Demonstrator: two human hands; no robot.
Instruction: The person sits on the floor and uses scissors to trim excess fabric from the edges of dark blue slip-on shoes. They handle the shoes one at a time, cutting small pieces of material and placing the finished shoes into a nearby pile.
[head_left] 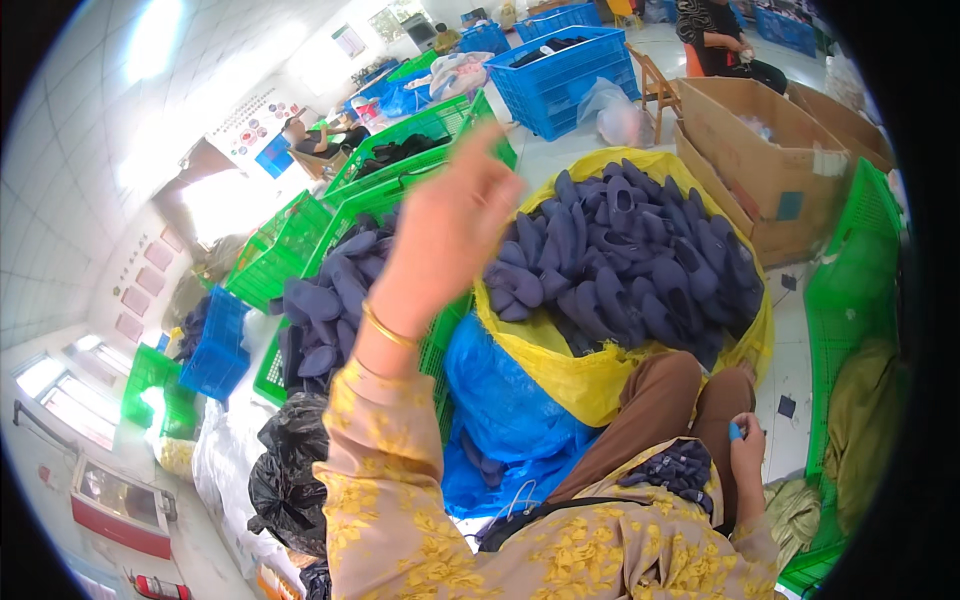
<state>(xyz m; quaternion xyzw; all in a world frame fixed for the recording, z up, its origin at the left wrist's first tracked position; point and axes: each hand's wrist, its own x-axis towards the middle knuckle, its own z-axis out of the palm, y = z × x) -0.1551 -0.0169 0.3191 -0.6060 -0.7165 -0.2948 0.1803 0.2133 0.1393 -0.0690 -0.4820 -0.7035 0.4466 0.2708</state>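
My left hand [440, 235], with a gold bangle on its wrist, is raised over the gap between a green crate [436, 352] and a yellow woven sack [560, 378]. Motion blurs its fingers, and no object shows in them. Dark blue slipper-shaped pieces [620, 255] fill the sack, and similar pieces [325, 300] lie heaped in the crate. Beside my right thigh, my right hand [748, 460] is closed, its fingers curled. A small bright blue bit [736, 432] shows at its fingertips; whether it is held or worn is unclear. Small dark blue cloth pieces [680, 470] lie bunched on my lap.
A blue plastic bag [510, 400] stands against the sack. Cardboard boxes [750, 150] and a blue crate [565, 85] are beyond it. A tall green crate [850, 250] borders my right, black bags [290, 470] my left. Other people [715, 40] sit farther off.
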